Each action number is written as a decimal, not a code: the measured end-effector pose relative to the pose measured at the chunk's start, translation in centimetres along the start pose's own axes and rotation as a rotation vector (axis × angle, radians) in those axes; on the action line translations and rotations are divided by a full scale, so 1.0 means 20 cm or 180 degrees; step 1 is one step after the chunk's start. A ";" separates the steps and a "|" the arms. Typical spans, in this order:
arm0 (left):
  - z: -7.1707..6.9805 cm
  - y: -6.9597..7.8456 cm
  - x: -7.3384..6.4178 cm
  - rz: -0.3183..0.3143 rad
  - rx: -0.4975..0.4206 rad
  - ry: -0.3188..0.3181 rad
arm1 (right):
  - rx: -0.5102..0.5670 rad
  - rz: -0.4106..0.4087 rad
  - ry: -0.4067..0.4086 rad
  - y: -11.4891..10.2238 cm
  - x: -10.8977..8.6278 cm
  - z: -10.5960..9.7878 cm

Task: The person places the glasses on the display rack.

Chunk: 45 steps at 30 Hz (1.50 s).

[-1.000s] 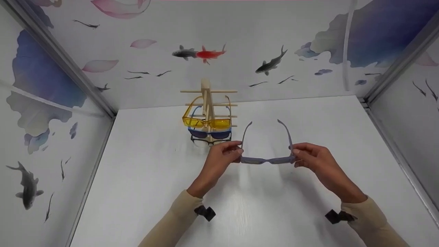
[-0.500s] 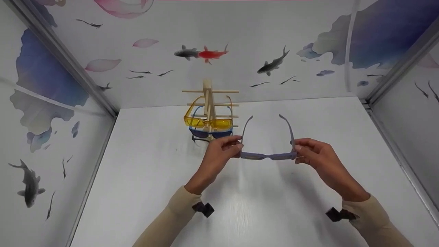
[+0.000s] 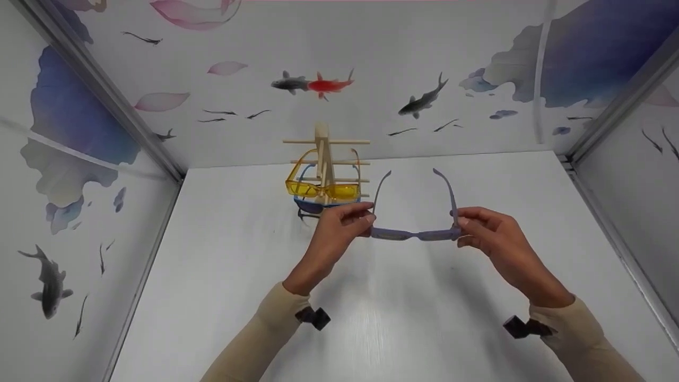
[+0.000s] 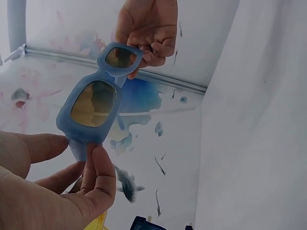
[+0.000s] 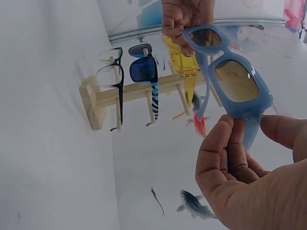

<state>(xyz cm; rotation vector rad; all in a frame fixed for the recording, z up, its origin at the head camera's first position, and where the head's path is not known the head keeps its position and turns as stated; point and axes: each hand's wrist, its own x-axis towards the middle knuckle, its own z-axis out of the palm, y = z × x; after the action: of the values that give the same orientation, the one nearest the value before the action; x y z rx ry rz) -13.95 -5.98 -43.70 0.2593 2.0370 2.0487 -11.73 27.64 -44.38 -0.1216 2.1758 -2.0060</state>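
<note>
A pair of blue-grey sunglasses [image 3: 438,234] is held up in front of the body, its temples unfolded and pointing away. My left hand [image 3: 339,233] pinches the left hinge end between thumb and fingers. At the opposite end my right hand [image 3: 496,239] pinches the frame near the hinge. Brownish lenses [image 4: 93,103] show in the left wrist view. Just beyond my left hand stands a wooden glasses rack [image 3: 321,132], bearing yellow glasses [image 3: 344,191], dark blue sunglasses [image 5: 144,69] and black-rimmed clear glasses [image 5: 120,79]. My left hand partly hides the lower pairs in the head view.
The rack's top peg [image 3: 347,141] holds no glasses. A white tabletop [image 3: 223,276] lies below, bounded by a back wall [image 3: 371,42] painted with fish and by side walls with metal edge rails [image 3: 154,138].
Both hands have raised the blue-grey sunglasses slightly up and away in the head view. My left hand now covers more of the lower glasses on the rack. Both grips look the same.
</note>
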 end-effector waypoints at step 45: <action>-0.18 0.23 -0.02 0.0364 0.0235 0.0334 | 0.0024 -0.0410 0.0073 -0.23 0.14 0.18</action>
<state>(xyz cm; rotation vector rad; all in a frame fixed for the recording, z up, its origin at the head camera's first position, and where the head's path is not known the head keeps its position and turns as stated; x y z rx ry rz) -14.79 -9.45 -39.07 0.2939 2.2113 2.0971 -14.10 23.17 -40.21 -0.2448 2.2269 -2.0926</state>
